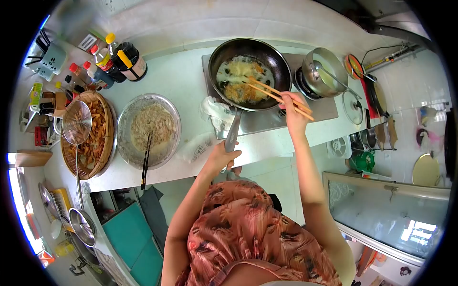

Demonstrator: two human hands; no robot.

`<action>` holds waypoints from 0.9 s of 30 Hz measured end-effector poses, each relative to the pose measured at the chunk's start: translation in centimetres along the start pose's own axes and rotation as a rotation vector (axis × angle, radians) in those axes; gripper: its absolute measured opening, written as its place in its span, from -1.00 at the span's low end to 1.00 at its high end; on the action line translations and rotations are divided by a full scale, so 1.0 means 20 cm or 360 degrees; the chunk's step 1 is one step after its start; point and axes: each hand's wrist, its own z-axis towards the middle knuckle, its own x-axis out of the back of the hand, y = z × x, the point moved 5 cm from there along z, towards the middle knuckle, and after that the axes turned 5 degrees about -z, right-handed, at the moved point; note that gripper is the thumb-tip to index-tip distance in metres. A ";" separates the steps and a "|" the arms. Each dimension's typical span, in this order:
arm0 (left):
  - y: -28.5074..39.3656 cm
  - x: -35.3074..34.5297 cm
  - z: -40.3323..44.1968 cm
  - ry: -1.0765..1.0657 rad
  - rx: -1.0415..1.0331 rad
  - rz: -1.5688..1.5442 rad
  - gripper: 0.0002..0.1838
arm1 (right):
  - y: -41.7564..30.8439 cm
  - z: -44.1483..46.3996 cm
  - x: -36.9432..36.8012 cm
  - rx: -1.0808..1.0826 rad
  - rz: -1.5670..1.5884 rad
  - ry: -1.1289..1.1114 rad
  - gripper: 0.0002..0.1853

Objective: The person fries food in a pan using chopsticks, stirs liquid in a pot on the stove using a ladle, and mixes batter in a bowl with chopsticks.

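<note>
At the left of the frame, a basket (112, 138) of browned pieces stood on the desk (191, 71), with a skimmer (76, 122) lying across it. Its long handle hung past the desk's edge, so a passing sleeve could have knocked it off. Bottles (106, 59) were grouped in the upper left. Next came a metal bowl (126, 148) of pale, wet mixture (153, 125); dark chopsticks (145, 167) leaned over its near rim, where a bump might have tipped them out.

Toward the centre, a crumpled white cloth (215, 112) lay close by the pan at the stove's edge; if the burner was lit, it might have scorched. Just below, the left hand (223, 157) had its fingers wrapped around the pan handle (233, 129). A slack or twisting grip there could have tilted the pan and spilled the oil.

The pan (276, 62) sat at upper centre on the stove (267, 126), with golden food (245, 90) in bubbling oil. The right hand (294, 112), right of the pan, had its fingers clamped on wooden chopsticks (272, 93) whose tips reached the food. A quick poke could have splashed hot oil on it. Farther right, a pot (315, 78) held a ladle (341, 83) with its handle jutting out, easy for an elbow to catch.
</note>
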 end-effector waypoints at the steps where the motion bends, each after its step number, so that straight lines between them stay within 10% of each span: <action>1: 0.01 0.00 0.00 0.0004 0.0004 0.0007 -0.54 | 0.01 0.04 -0.02 0.0057 -0.0027 -0.0036 -0.90; 11: 0.02 0.00 -0.03 0.0092 -0.0010 0.0073 -0.53 | 0.29 0.28 -0.29 0.0483 -0.0424 0.0088 -0.91; 17: 0.00 0.00 -0.02 0.0103 -0.0046 0.0024 -0.54 | 0.41 0.39 -0.13 -0.0198 0.0528 0.0442 -0.74; 27: -0.02 0.01 0.00 0.0051 -0.0051 -0.0012 -0.55 | 0.30 0.28 -0.13 0.0098 0.0085 0.0041 -0.79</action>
